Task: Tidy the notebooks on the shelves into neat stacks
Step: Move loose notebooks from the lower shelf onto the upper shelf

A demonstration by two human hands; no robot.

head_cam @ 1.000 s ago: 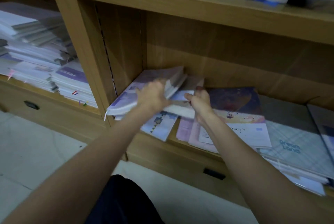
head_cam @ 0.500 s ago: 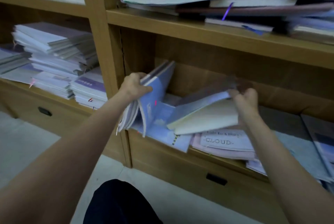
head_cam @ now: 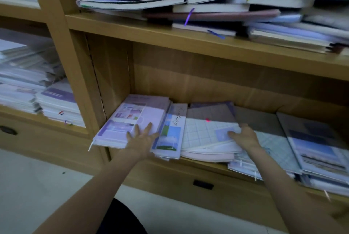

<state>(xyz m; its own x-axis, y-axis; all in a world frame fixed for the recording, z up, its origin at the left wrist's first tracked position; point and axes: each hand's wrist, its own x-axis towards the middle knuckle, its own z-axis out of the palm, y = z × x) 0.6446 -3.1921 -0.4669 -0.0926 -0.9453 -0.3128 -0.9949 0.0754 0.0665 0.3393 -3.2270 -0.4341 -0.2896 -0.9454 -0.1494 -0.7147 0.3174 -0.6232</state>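
Note:
On the lower shelf (head_cam: 205, 167) a lilac notebook stack (head_cam: 130, 120) lies flat at the left end, by the upright. My left hand (head_cam: 141, 139) rests on its front right corner with fingers spread straight. Beside it lies a slim blue-and-white notebook (head_cam: 171, 135). Right of that sits a grid-patterned notebook (head_cam: 204, 133) on a pink one (head_cam: 207, 156). My right hand (head_cam: 245, 136) grips the grid notebook's right edge, thumb on top of the cover. More notebooks (head_cam: 321, 148) spread to the right.
The shelf above carries a messy pile of thick notebooks (head_cam: 207, 1) with ribbon markers. The left bay holds stacked white and purple notebooks (head_cam: 37, 90). Drawer fronts with dark handles (head_cam: 203, 184) run under the shelves. Pale floor lies below.
Both lifted bundles have come down: the left stack now lies flat at the shelf's left end and the grid notebook lies flat in the middle. My left hand has opened onto the stack.

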